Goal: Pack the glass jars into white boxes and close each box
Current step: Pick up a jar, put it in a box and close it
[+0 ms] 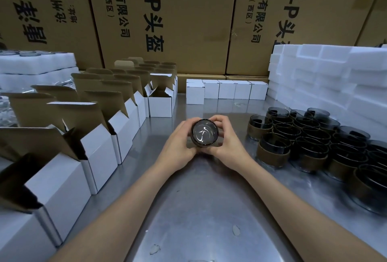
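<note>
A dark glass jar point(204, 134) is held over the middle of the metal table point(201, 199), its round end turned toward me. My left hand point(179, 142) grips it from the left and my right hand point(225, 138) grips it from the right, fingers curled round its sides. Several open white boxes point(100, 152) with raised brown flaps stand in rows along the left. Several closed white boxes point(226, 91) line the back of the table. A crowd of dark glass jars point(310, 140) with brown bands stands at the right.
White foam blocks point(326, 75) are stacked at the back right, and more white foam point(35, 66) lies at the back left. Large brown cartons point(167, 20) with printed characters form a wall behind the table.
</note>
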Motion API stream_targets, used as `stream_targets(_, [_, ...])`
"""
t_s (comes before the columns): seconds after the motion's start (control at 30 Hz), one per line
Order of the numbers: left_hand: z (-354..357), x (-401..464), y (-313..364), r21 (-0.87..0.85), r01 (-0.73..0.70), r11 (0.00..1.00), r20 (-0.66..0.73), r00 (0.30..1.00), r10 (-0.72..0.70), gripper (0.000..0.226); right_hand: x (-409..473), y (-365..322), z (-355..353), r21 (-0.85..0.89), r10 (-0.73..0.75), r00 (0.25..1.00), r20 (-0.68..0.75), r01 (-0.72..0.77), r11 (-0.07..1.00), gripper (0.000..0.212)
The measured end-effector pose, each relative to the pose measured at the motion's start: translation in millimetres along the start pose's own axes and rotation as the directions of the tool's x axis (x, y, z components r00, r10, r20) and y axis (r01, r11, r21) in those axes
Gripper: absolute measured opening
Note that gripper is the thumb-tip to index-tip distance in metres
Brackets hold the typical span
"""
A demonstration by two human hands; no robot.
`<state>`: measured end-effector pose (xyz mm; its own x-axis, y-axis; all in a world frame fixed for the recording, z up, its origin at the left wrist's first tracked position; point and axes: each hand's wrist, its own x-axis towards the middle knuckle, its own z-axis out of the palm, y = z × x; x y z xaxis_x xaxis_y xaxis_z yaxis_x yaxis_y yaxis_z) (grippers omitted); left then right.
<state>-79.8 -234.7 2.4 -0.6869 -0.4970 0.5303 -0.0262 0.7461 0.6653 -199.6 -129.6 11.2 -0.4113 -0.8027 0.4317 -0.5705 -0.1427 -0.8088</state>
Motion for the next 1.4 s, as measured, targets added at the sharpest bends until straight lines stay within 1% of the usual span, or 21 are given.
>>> stream_targets(0.07, [-1.2,-0.8,0.0,-0.063,0.023,0.998,0.019,1.000,-0.021,0.067,-0.1,-1.2,-2.3,0.034,0.048,0.998,-0.030,-0.047,0.998,0.067])
stream_targets(0.17, [-3.7,-2.3,3.3,-0.215,0.143,0.966,0.060,0.989,-0.133,0.080,0.2,-3.7,-3.4,0.167,0.159,0.985,-0.073,-0.145,0.975,0.053])
stream_targets(0.2, [-4.2,-2.2,4.5,-0.261,0.165,0.951,0.070,0.986,-0.151,0.083,0.7,-4.0,-2.8,0.204,0.200,0.977,-0.080,-0.180,0.962,0.049])
stream_targets(0.27, [-5.1,-1.1,7.2,-0.311,0.185,0.932,0.095,0.982,-0.163,0.082,1.7,-5.1,-1.4,0.218,0.237,0.968,-0.082,-0.215,0.952,0.043])
stream_targets(0.33, [-6.0,-0.8,8.4,-0.359,0.206,0.910,0.131,0.977,-0.169,0.073,3.3,-6.4,-1.7,0.224,0.258,0.964,-0.071,-0.236,0.946,0.039])
stream_targets(0.4, [-6.8,-1.0,8.2,-0.404,0.234,0.884,0.147,0.971,-0.189,0.059,5.4,-9.3,-4.4,0.229,0.321,0.945,-0.053,-0.302,0.926,0.046])
stream_targets(0.47, [-7.2,-0.4,7.2,-0.412,0.289,0.864,0.143,0.957,-0.252,0.056,7.5,-9.4,-6.8,0.197,0.368,0.929,-0.039,-0.354,0.914,0.059])
stream_targets(0.57, [-5.7,1.2,6.1,-0.386,0.351,0.853,0.123,0.936,-0.330,0.067,8.1,-7.6,-6.9,0.188,0.381,0.924,-0.010,-0.373,0.909,0.072])
stream_targets(0.67, [-5.6,2.0,8.8,-0.371,0.381,0.847,0.119,0.924,-0.364,0.074,7.7,-6.1,-6.2,0.169,0.372,0.928,0.018,-0.370,0.914,0.071])
stream_targets(0.87, [-6.3,2.3,9.2,-0.359,0.384,0.850,0.133,0.923,-0.361,0.070,8.2,-4.0,-6.1,0.156,0.354,0.935,0.006,-0.351,0.923,0.069])
stream_targets(0.93, [-6.8,1.5,8.5,-0.361,0.385,0.849,0.126,0.922,-0.365,0.065,8.4,-3.0,-6.0,0.170,0.343,0.939,0.006,-0.339,0.925,0.066])
stream_targets(0.97, [-6.9,1.2,7.9,-0.371,0.381,0.847,0.116,0.924,-0.365,0.058,8.5,-2.6,-6.2,0.194,0.335,0.942,0.010,-0.331,0.924,0.061])
stream_targets(1.03, [-6.4,0.4,6.8,-0.406,0.341,0.848,0.080,0.937,-0.339,0.042,8.1,-2.2,-7.2,0.280,0.310,0.950,0.042,-0.309,0.909,0.042])
stream_targets(1.07, [-6.0,-0.1,7.1,-0.416,0.306,0.856,0.053,0.948,-0.313,0.039,7.8,-2.4,-8.1,0.323,0.297,0.952,0.069,-0.303,0.896,0.033])
stream_targets(1.1, [-5.8,-0.6,7.5,-0.420,0.268,0.867,0.030,0.959,-0.282,0.041,7.8,-2.7,-9.0,0.353,0.287,0.953,0.095,-0.302,0.885,0.027])
stream_targets(1.17, [-5.8,-1.3,8.1,-0.425,0.210,0.881,0.004,0.973,-0.230,0.048,7.9,-3.4,-10.2,0.375,0.267,0.955,0.129,-0.296,0.878,0.021])
stream_targets(1.27, [-6.7,-1.3,6.9,-0.430,0.171,0.887,-0.003,0.982,-0.190,0.055,8.1,-4.3,-10.6,0.379,0.267,0.954,0.138,-0.300,0.875,0.020])
stream_targets(1.4, [-6.0,-0.8,4.7,-0.385,0.135,0.913,-0.029,0.987,-0.159,0.056,8.1,-3.1,-10.4,0.396,0.290,0.948,0.128,-0.317,0.862,0.018])
